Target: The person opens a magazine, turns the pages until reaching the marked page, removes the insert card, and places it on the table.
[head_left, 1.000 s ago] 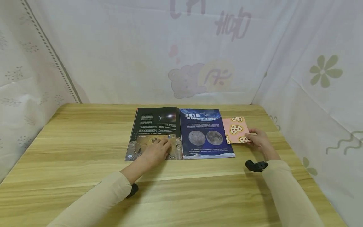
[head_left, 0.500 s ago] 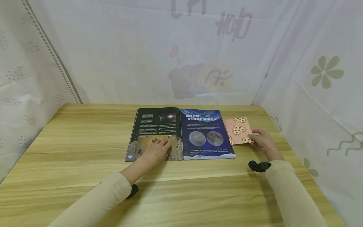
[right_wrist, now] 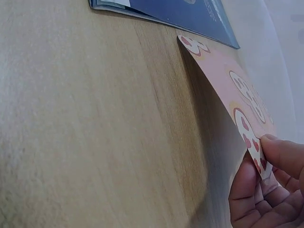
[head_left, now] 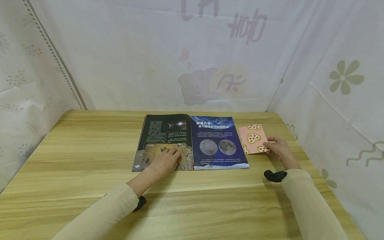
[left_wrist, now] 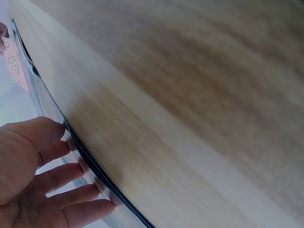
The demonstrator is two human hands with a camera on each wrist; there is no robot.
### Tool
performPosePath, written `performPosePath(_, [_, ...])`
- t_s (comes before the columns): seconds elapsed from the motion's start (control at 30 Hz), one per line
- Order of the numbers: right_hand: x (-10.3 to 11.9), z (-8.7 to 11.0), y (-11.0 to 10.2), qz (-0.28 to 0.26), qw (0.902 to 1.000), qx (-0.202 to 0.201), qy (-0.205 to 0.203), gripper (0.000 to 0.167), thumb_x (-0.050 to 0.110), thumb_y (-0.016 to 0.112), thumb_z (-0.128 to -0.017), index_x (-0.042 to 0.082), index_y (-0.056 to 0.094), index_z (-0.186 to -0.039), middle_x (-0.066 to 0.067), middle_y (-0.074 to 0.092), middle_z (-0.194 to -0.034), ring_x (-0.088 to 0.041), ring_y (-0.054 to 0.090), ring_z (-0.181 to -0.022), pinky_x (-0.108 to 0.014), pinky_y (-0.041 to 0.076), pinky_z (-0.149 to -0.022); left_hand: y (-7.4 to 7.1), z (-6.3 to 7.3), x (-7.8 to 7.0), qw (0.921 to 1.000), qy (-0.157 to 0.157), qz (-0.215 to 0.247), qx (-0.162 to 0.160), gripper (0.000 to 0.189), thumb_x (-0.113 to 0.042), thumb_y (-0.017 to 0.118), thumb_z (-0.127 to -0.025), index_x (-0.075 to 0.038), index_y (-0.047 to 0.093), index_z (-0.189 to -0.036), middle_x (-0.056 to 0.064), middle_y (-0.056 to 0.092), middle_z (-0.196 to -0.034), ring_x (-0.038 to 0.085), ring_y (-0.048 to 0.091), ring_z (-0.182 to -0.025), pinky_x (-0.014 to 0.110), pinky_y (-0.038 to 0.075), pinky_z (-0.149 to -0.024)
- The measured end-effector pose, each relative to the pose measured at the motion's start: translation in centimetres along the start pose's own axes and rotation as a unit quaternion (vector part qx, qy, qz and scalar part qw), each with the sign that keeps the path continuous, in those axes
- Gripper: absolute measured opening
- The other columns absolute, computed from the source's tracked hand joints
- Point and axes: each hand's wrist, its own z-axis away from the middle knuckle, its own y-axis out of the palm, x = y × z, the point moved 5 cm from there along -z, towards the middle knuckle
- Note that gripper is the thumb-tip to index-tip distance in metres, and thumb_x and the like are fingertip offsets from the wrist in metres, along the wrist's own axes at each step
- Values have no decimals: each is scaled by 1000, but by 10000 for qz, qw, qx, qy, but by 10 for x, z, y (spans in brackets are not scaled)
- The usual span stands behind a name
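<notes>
An open magazine (head_left: pixel 220 143) lies on the table, its left page dark with a planet picture, its right page blue with two moon photos. My left hand (head_left: pixel 165 160) rests on the lower part of the left page; in the left wrist view its fingertips (left_wrist: pixel 107 206) touch the page near the lower edge. My right hand (head_left: pixel 279 150) pinches the lower right corner of a square pink card (head_left: pixel 261 139) printed with heart-shaped cookies. The card is just right of the magazine. In the right wrist view the card (right_wrist: pixel 223 85) tilts, raised off the table at the thumb's end.
The wood-grain table (head_left: pixel 192 206) reaches a pale printed curtain (head_left: pixel 135 60) at the back and sides. A black wrist camera (head_left: pixel 274 176) sits at the right cuff, another black one (head_left: pixel 140 202) at the left cuff.
My right hand has drawn the pink card a little to the right, off the magazine's right edge, then nearly stopped. My left hand stays on the left page.
</notes>
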Motion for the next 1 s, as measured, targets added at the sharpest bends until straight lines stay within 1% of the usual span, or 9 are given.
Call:
performPosePath(0.1, [1, 1, 0, 190, 9998, 14, -64, 46, 12, 52, -95, -6, 35, -134, 11, 57, -75, -3, 54, -62, -21, 53, -59, 0, 0, -1, 10000, 35, -1, -38, 18, -10, 64, -88, -5, 54, -102, 17, 56, -119, 39, 55, -107, 46, 52, -88])
performPosePath(0.3, [-1, -3, -2, 362, 9992, -109, -124, 43, 11, 53, -95, -8, 39, -132, 10, 57, -78, -2, 56, -66, -22, 54, -63, 1, 1, -1, 10000, 23, -18, -48, 19, -10, 64, -88, -5, 54, -103, 17, 55, -120, 39, 55, -107, 46, 53, -85])
performPosePath(0.57, [-2, -5, -1, 743, 9968, -292, -44, 44, 11, 54, -94, -10, 42, -130, 0, 57, -88, -3, 55, -69, -21, 54, -64, 1, 1, 0, 10000, -1, -85, 21, 22, -12, 65, -88, -5, 54, -105, 16, 55, -121, 39, 55, -108, 45, 54, -86])
performPosePath(0.7, [0, -4, 0, 1113, 9926, -475, -73, 41, 12, 55, -93, -11, 45, -127, -8, 59, -92, -4, 55, -68, -22, 54, -62, 1, 1, 0, 10000, 28, -66, 6, 20, -11, 65, -88, -5, 54, -103, 16, 54, -120, 39, 55, -107, 45, 54, -83])
performPosePath(0.8, [1, -3, 1, 1401, 9885, -553, -97, 41, 13, 56, -93, -10, 47, -125, -12, 60, -96, -7, 55, -69, -23, 52, -62, 1, 1, 0, 10000, 37, -59, -12, 19, -11, 65, -87, -5, 54, -102, 16, 55, -120, 39, 55, -107, 45, 54, -84])
performPosePath(0.9, [1, -4, 1, 1625, 9846, -635, -79, 39, 14, 57, -92, -10, 49, -122, -16, 61, -97, -11, 56, -71, -23, 49, -60, 1, 1, 1, 9999, 57, -84, -24, 19, -11, 66, -87, -5, 54, -102, 16, 55, -120, 38, 55, -107, 44, 53, -85])
performPosePath(1.0, [3, -5, 2, 1907, 9786, -772, -91, 37, 15, 58, -91, -9, 52, -119, -19, 63, -97, -14, 56, -72, -23, 45, -58, 1, 0, 1, 10000, 51, -68, -28, 19, -10, 66, -87, -5, 55, -102, 15, 55, -120, 38, 55, -107, 44, 53, -85])
